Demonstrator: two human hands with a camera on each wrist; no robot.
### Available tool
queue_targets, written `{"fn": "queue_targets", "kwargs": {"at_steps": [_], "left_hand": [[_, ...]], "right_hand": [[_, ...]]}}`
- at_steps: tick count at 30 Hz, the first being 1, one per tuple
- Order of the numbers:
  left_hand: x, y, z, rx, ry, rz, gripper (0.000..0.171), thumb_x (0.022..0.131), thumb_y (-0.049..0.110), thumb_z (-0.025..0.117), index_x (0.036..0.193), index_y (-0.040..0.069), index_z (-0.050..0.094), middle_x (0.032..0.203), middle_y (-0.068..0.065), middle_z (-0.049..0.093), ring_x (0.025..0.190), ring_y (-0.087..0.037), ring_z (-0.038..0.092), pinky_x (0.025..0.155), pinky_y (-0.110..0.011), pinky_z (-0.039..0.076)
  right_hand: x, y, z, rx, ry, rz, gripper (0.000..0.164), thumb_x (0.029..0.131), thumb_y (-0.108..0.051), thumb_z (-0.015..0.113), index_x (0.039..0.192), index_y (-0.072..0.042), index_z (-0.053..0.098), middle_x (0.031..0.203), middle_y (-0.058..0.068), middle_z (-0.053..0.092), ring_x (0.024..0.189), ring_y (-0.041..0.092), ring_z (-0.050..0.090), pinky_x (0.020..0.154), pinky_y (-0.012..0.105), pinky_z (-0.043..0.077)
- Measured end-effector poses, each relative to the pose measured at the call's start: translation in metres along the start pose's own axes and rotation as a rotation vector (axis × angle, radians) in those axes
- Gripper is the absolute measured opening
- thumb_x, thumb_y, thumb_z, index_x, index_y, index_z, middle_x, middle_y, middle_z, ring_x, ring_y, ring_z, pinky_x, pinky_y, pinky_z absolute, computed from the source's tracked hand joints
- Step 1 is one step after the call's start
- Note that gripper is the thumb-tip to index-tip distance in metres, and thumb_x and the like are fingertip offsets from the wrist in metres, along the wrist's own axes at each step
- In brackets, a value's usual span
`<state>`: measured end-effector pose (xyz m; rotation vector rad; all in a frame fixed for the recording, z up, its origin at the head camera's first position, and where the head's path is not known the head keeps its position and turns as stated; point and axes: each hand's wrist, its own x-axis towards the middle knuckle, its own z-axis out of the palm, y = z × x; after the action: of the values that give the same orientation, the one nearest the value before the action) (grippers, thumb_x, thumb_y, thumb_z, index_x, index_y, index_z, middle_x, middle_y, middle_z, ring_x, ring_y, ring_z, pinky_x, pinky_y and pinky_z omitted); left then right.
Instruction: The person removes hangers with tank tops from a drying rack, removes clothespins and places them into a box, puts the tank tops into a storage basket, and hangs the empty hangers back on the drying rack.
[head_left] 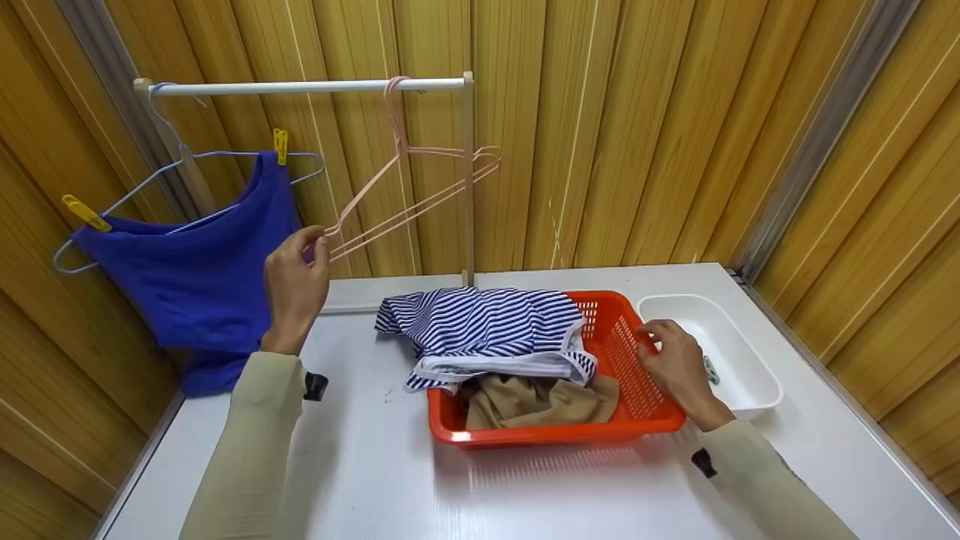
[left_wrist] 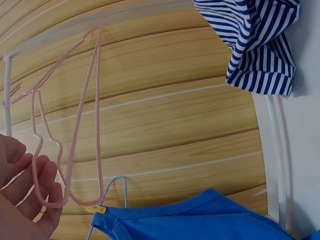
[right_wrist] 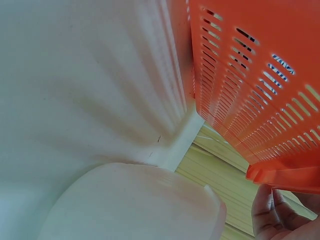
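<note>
Blue garment (head_left: 210, 277): at the left of the head frame, hanging from the blue hanger (head_left: 156, 174) by two yellow clips (head_left: 280, 147), its lower end against the white table (head_left: 360, 480).
Left hand (head_left: 295, 289): raised left of centre, thumb and fingers pinching the near end of the pink hanger; the left wrist view shows the fingers curled about its rounded corner.
Pink hanger (head_left: 400, 146): upper centre, hooked over the white rail (head_left: 300, 88), bare, slanting from the hand up towards the right.
Striped garment (head_left: 487, 326): centre, navy and white, draped over the basket's back-left part, one end spilling past the rim.
Brown cloth (head_left: 540, 403): lower centre, crumpled inside the basket, partly beneath the stripes.
Red basket (head_left: 555, 435): right of centre, upright on the table.
Right hand (head_left: 675, 364): at the basket's right rim, fingers loosely bent, thumb apart from forefinger; I cannot tell whether the fingertips touch the rim.
White tray (head_left: 720, 322): right, just beside the basket, with something small and grey inside, partly hidden by the hand.
</note>
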<state>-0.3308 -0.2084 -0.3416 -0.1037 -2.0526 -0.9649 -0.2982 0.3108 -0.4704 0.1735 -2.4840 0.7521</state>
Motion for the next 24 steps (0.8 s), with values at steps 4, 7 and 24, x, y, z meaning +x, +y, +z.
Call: {"fn": "queue_targets", "kwargs": {"at_steps": [4, 7, 24], "left_hand": [[-0.001, -0.007, -0.012, 0.022, 0.018, -0.009, 0.022, 0.097, 0.014, 0.059, 0.109, 0.0, 0.07, 0.104, -0.018, 0.072, 0.095, -0.033, 0.066, 0.083, -0.043, 0.05], [-0.004, -0.012, -0.021, 0.027, 0.016, -0.036, 0.023, 0.097, 0.014, 0.058, 0.11, 0.0, 0.069, 0.108, -0.018, 0.071, 0.1, -0.034, 0.065, 0.089, -0.045, 0.048], [-0.046, -0.018, -0.032, 0.06, -0.061, 0.079, 0.015, 0.093, 0.012, 0.064, 0.103, 0.002, 0.07, 0.095, -0.012, 0.072, 0.083, -0.026, 0.067, 0.068, -0.034, 0.048]], "right_hand": [[0.001, 0.0, 0.0, 0.001, -0.002, 0.002, 0.023, 0.081, -0.002, 0.068, 0.103, 0.001, 0.071, 0.108, 0.018, 0.067, 0.09, 0.034, 0.066, 0.073, 0.049, 0.053], [0.001, 0.0, 0.0, -0.001, -0.004, 0.004, 0.023, 0.081, -0.002, 0.068, 0.104, 0.001, 0.071, 0.109, 0.018, 0.067, 0.09, 0.034, 0.066, 0.074, 0.05, 0.053], [0.0, 0.0, 0.001, -0.005, -0.01, 0.007, 0.023, 0.082, -0.002, 0.067, 0.104, 0.001, 0.071, 0.11, 0.02, 0.067, 0.089, 0.034, 0.066, 0.075, 0.05, 0.053]]}}
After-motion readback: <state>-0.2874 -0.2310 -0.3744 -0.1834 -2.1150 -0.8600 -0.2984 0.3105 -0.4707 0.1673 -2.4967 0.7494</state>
